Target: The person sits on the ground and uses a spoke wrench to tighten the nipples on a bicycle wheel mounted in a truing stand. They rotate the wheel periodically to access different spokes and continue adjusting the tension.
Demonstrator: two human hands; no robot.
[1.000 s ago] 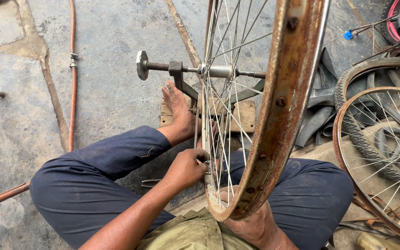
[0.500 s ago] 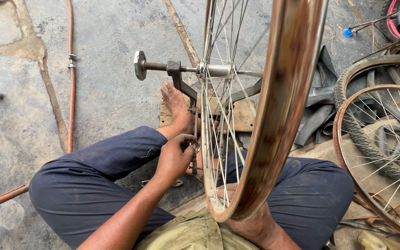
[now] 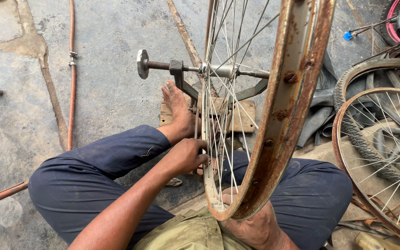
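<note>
A rusty bicycle wheel rim [image 3: 297, 92] with thin spokes stands upright between my knees. Its hub [image 3: 223, 70] sits on a threaded axle held in a metal fork stand [image 3: 178, 70]. My left hand [image 3: 187, 155] is closed with its fingertips pinched on a spoke [image 3: 208, 139] at the wheel's left side; I cannot tell whether a small tool is in it. My right hand [image 3: 251, 228] grips the bottom of the rim from underneath and is partly hidden by it. My bare foot [image 3: 177, 106] rests by the stand's wooden base [image 3: 248, 118].
A second spoked wheel [image 3: 343, 153], a worn tyre [image 3: 350, 127] and dark inner tubes [image 3: 315, 120] lie at the right. A reddish hose [image 3: 72, 92] runs along the concrete floor on the left. Part of a red object [image 3: 394, 18] shows at top right.
My left hand drew back a little to the left, then returned to the spokes slightly higher. The right hand stays under the rim.
</note>
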